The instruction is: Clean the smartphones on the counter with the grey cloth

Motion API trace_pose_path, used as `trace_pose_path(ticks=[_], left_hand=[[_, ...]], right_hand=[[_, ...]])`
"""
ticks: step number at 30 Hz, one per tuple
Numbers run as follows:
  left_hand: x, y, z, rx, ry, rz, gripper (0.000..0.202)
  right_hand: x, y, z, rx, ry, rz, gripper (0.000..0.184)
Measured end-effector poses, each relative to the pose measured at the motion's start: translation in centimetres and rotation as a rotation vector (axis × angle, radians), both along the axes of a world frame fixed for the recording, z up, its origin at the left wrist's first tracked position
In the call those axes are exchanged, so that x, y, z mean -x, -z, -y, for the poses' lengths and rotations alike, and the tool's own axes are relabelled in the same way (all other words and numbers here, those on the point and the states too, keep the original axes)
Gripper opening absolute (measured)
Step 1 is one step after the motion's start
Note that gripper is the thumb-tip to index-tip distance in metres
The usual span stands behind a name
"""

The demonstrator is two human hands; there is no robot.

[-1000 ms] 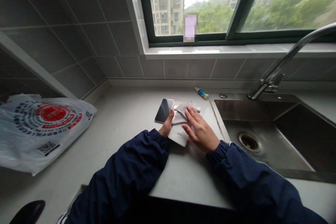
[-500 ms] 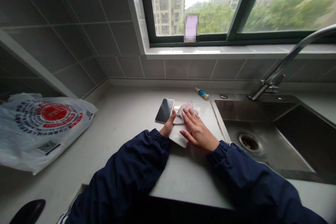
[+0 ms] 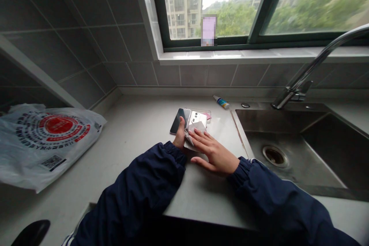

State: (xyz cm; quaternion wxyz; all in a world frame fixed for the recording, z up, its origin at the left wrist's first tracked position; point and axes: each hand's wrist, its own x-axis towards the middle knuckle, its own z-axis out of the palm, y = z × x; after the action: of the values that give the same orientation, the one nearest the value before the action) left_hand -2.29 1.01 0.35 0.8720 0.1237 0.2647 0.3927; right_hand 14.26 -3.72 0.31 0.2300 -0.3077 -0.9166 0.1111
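Note:
My left hand (image 3: 180,135) is closed round the lower left edge of a white-backed phone (image 3: 199,118), thumb up along its side. Round camera lenses show at the phone's top end. A crumpled whitish tissue (image 3: 188,137) lies over the lower part of the phone's back. My right hand (image 3: 215,152) presses the tissue there with fingers stretched out flat and the thumb apart. Just behind my left hand, a second phone (image 3: 180,118) with a dark screen lies on the counter. Part of a clear phone case (image 3: 198,110) and a small pink piece (image 3: 208,116) show behind the held phone.
A small tube (image 3: 221,102) lies by the back wall, left of the steel sink (image 3: 305,163). A curved faucet (image 3: 300,73) rises behind the sink. On the left of the counter (image 3: 138,130) is a white plastic bag (image 3: 54,138) with red print.
My right hand and the tissue have slid left and toward me, uncovering the phone's camera lenses. My left thumb has lifted and shifted left. The second phone lies where it was.

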Motion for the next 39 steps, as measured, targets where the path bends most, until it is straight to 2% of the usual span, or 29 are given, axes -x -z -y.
trace_pose_path(ticks=[3,10,17,21,25,29,35,39], left_hand=[[0.2,0.3,-0.4,-0.005,-0.032,-0.008,0.101],[1.1,2.1,-2.3,-0.063,0.026,-0.11,0.115],[1.0,1.4,-1.7,-0.065,0.072,-0.02,0.122],[0.6,1.1,-1.1,-0.069,0.046,0.046,0.112],[0.3,1.5,-0.8,-0.082,0.069,0.071,0.111],[-0.1,1.9,-0.7,-0.103,0.021,0.069,0.103],[-0.7,1.4,-0.5,-0.123,-0.003,0.075,0.089],[-1.0,1.2,-0.2,-0.205,-0.033,0.055,0.077]], right_hand=[[0.1,-0.5,0.4,0.021,-0.041,-0.016,0.069],[0.2,-0.5,0.8,0.013,-0.111,-0.061,0.056],[0.5,-0.3,0.8,0.011,-0.051,-0.027,0.058],[0.5,-0.2,0.6,-0.015,0.0,0.021,0.064],[0.5,0.0,0.3,-0.032,0.056,0.058,0.067],[0.4,0.5,0.0,-0.059,0.141,0.073,0.069],[0.1,1.0,-0.4,-0.108,0.262,0.051,0.07],[0.1,0.9,-0.5,-0.119,0.332,0.029,0.073]])
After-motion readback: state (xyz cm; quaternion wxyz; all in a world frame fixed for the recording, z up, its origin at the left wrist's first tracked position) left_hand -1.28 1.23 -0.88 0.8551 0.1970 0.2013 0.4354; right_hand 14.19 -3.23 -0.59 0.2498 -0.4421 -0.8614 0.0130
